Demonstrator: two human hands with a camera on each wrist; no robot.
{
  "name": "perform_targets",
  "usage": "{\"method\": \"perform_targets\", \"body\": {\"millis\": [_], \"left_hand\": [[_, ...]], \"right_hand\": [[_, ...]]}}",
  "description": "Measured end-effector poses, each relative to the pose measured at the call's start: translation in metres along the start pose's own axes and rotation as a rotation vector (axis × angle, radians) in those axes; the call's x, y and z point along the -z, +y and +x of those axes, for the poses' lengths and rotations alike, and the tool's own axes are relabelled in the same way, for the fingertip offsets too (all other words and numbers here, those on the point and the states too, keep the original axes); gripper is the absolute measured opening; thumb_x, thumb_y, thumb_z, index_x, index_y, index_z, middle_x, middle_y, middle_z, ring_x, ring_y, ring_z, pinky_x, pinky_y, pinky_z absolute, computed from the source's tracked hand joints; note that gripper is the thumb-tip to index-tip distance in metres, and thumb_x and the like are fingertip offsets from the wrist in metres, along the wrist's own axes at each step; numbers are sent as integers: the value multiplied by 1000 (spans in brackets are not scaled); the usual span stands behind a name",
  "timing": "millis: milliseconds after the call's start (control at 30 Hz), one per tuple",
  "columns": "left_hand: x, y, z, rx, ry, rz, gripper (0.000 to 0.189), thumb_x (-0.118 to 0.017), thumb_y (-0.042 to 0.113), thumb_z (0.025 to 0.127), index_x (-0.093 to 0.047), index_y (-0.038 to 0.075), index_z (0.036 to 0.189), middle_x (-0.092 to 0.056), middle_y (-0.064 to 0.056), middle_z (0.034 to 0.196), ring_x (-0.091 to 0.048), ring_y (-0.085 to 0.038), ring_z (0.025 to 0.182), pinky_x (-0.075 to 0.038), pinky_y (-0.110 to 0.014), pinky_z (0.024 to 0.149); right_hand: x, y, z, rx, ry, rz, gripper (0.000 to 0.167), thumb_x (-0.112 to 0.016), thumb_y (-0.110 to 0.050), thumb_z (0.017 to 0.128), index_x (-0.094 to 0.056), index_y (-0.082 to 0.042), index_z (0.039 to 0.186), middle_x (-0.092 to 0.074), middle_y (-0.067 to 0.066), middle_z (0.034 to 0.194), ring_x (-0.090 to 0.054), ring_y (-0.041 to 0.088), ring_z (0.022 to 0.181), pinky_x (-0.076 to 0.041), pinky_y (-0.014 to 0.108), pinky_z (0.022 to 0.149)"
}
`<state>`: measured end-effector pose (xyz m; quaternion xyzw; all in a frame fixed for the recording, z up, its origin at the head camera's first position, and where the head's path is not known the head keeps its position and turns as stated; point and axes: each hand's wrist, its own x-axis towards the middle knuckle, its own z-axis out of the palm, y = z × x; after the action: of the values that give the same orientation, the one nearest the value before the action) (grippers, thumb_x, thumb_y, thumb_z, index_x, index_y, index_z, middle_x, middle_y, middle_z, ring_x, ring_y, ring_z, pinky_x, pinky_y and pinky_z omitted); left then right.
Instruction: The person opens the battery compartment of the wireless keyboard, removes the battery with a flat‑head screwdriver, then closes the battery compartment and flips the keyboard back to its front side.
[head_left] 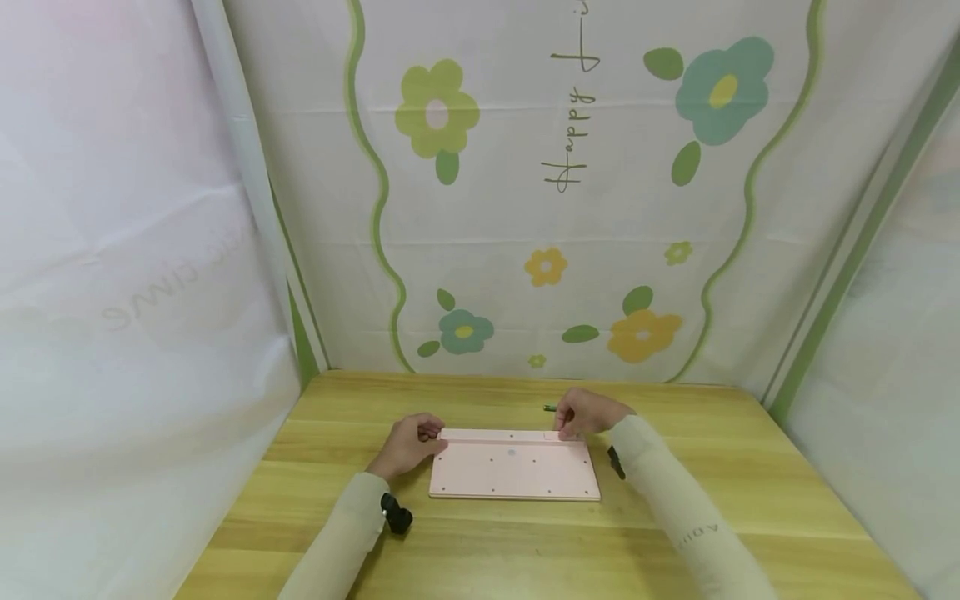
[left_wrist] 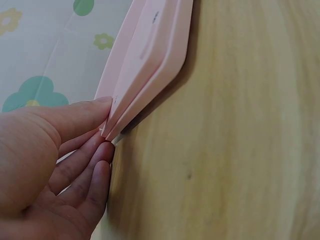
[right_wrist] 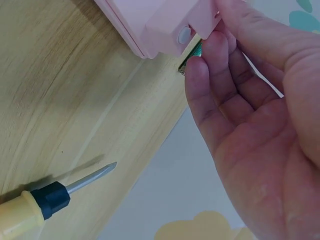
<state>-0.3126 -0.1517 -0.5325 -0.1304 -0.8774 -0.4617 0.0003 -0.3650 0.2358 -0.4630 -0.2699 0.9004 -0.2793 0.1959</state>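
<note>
A pink keyboard (head_left: 517, 475) lies underside up on the wooden table, small dark screws dotted over its back. At its far left corner my left hand (head_left: 407, 444) pinches the edge, thumb on top and fingers beneath, as the left wrist view shows. My right hand (head_left: 588, 412) grips the raised far edge near the right end, beside a small outlined rectangle (head_left: 551, 436). Its fingertips partly hide that spot. Just behind the edge lies a green battery (head_left: 550, 408), seen past the fingers in the right wrist view.
A screwdriver (right_wrist: 47, 202) with a yellow and black handle lies on the table in the right wrist view. White cloth walls with printed flowers (head_left: 437, 108) stand behind the table (head_left: 480, 550) and at both sides.
</note>
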Motion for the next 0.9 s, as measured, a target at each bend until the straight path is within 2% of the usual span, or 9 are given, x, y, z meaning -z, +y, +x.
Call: {"method": "perform_targets", "body": {"millis": [300,433,633,767,900], "left_hand": [[-1,-1,0,-17,-2,18,24,-79,9,94,-73,3,117,-74,-10,109,-67,-20,99,-58,-34,87],[0,0,0,-11,2,16,24,-80,10,94,-74,4,117,-74,-10,110,-68,-20,100,-58,-36,88],[0,3,-1,-8,6,0,26,-80,10,94,-73,2,118,-74,-12,112,-68,-22,102,-58,-40,90],[-1,4,-2,-2,8,2,26,-79,9,95,-73,1,118,-74,-12,112,-68,-22,101,-58,-40,90],[-1,5,-3,8,14,11,26,-79,9,95,-73,2,118,-74,-12,112,-68,-22,101,-58,-39,90]], "right_hand": [[-5,-2,-3,8,42,-43,5,-79,2,91,-77,-2,89,-74,8,87,-62,13,73,-54,23,66],[-8,-3,-5,16,71,-126,5,-79,-1,93,-78,-5,90,-75,3,88,-63,12,76,-54,22,68],[-13,-7,-9,118,128,-314,6,-81,-2,91,-81,-8,90,-76,2,89,-62,7,76,-56,21,71],[-20,-8,-11,192,185,-415,14,-80,3,89,-76,-7,80,-71,1,80,-52,5,70,-49,21,65],[-30,-8,-13,207,249,-482,32,-70,13,87,-58,-5,65,-49,-2,68,-36,6,65,-35,21,61]]}}
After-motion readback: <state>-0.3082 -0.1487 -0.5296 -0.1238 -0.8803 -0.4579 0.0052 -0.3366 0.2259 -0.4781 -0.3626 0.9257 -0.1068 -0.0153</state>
